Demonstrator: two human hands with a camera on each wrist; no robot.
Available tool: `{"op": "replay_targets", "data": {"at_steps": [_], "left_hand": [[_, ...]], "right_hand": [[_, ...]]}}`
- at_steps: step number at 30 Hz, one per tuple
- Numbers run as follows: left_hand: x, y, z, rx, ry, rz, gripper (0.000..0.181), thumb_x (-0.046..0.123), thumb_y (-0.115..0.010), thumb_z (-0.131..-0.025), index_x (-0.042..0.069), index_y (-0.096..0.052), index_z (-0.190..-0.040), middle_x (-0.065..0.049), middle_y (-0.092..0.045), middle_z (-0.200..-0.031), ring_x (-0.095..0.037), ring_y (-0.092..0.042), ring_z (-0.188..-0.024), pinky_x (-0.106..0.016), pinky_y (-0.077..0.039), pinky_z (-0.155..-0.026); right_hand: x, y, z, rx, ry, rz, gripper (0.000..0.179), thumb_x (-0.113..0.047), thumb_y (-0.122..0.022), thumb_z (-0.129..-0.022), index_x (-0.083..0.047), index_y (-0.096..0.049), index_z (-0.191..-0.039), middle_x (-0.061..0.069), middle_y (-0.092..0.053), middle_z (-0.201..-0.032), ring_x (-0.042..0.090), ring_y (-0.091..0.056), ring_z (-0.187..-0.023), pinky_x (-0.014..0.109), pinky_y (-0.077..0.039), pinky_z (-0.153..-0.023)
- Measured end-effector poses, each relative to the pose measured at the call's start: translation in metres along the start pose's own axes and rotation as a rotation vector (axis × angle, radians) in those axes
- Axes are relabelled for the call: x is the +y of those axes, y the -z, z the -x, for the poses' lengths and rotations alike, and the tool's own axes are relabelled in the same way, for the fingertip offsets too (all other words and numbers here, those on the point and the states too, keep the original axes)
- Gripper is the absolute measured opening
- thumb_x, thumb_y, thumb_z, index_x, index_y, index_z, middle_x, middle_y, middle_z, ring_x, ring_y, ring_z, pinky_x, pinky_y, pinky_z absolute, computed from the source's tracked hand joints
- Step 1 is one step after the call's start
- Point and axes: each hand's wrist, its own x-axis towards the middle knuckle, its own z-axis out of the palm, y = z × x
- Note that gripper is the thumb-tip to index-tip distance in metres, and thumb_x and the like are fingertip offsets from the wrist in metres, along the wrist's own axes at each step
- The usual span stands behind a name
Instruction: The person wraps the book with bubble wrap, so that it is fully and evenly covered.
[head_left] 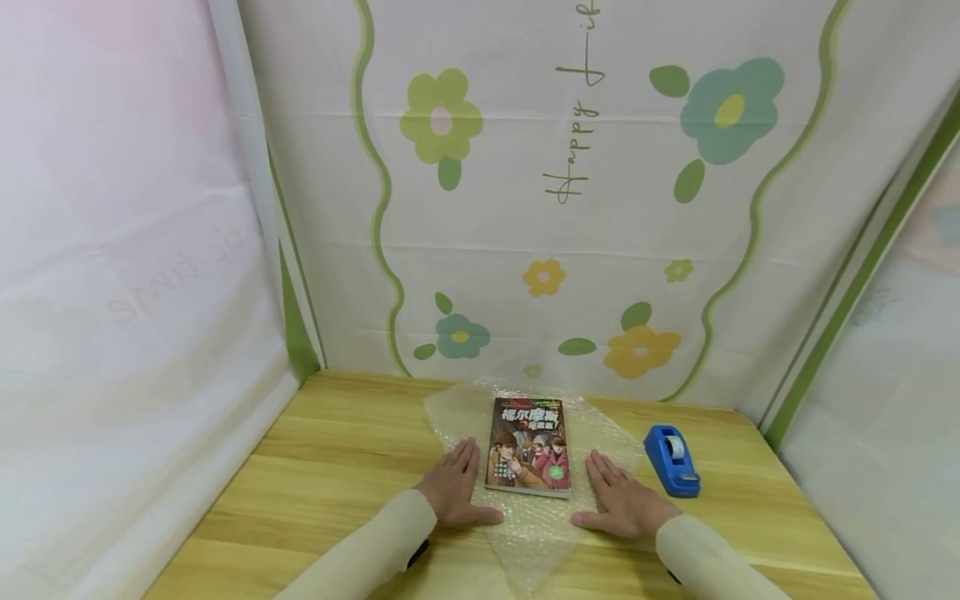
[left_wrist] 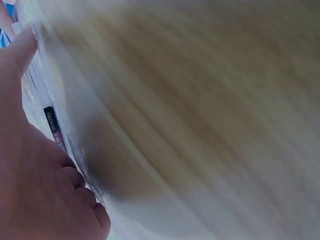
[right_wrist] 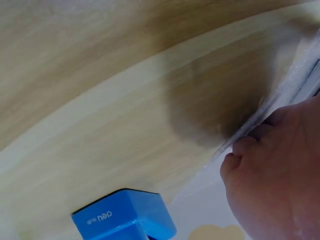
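A book [head_left: 528,446] with an illustrated dark cover and Chinese lettering lies face up on a sheet of bubble wrap [head_left: 536,533]. The sheet is turned so that one corner points toward the person. My left hand [head_left: 456,487] rests on the wrap at the book's left, fingers straight and thumb spread toward the book. On the other side, my right hand [head_left: 622,498] lies on the wrap likewise, its thumb pointing inward. Neither hand touches the book in the head view. In the left wrist view, the book's dark spine [left_wrist: 52,124] shows beyond the hand.
A blue tape dispenser [head_left: 672,462] with a roll of tape stands on the wooden table [head_left: 330,450], right of my right hand. Behind the table hangs a white flowered cloth [head_left: 510,217]; a pale cloth [head_left: 112,292] hangs along the left and another [head_left: 892,400] along the right.
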Motion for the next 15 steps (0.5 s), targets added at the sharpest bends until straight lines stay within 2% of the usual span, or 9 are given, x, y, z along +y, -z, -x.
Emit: {"op": "replay_targets", "data": {"at_steps": [8,15], "left_hand": [[0.001,0.004,0.003,-0.018,-0.036,0.015,0.107,0.068,-0.059,-0.099,-0.008,-0.022,-0.165,-0.027,-0.016,-0.175,-0.04,-0.02,-0.164,-0.052,-0.025,-0.133],[0.0,0.002,0.002,0.002,-0.058,0.022,0.098,0.066,-0.051,-0.103,-0.005,-0.024,-0.165,-0.024,-0.019,-0.175,-0.039,-0.022,-0.164,-0.05,-0.024,-0.134]], "right_hand": [[0.007,0.003,0.013,0.0,-0.002,-0.068,0.103,-0.07,-0.053,-0.101,0.005,-0.023,-0.165,0.027,-0.017,-0.175,0.045,-0.018,-0.163,0.065,-0.022,-0.13],[0.017,0.004,0.029,0.039,-0.038,-0.203,0.096,-0.063,-0.049,-0.106,0.007,-0.02,-0.166,0.03,-0.009,-0.175,0.052,-0.011,-0.162,0.071,-0.017,-0.128]]}}
